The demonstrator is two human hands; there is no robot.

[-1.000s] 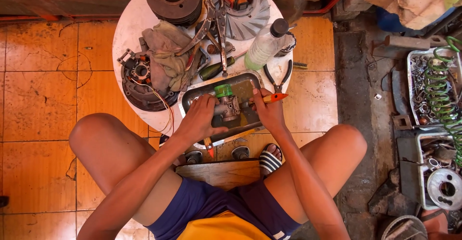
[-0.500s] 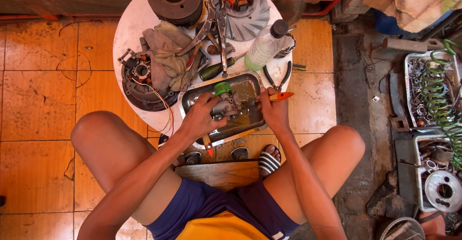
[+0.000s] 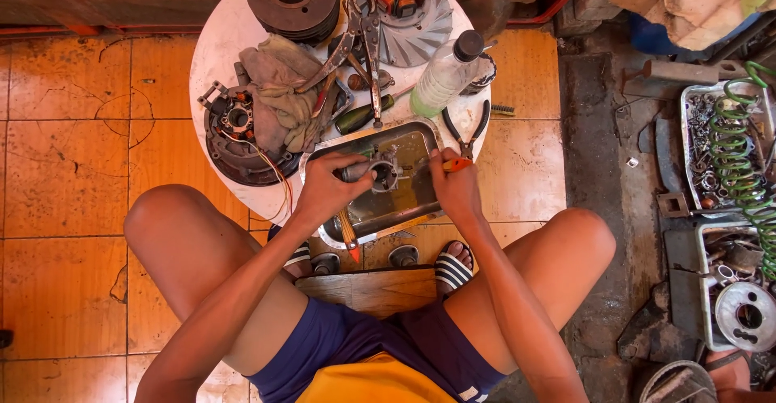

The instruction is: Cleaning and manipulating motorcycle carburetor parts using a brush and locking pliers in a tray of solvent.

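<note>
Head view: green cap gone (earlier visible); left hand (image 3: 327, 186) grips carburetor (image 3: 380, 174).

Orange tiled floor (image 3: 73, 160) under a round white table (image 3: 222, 35).

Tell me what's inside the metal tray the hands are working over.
In the metal tray, the left hand holds a small metal engine part; the right hand grips an orange-handled tool. A paintbrush leans over the rim. The hands cover parts of the tray's floor.
</note>
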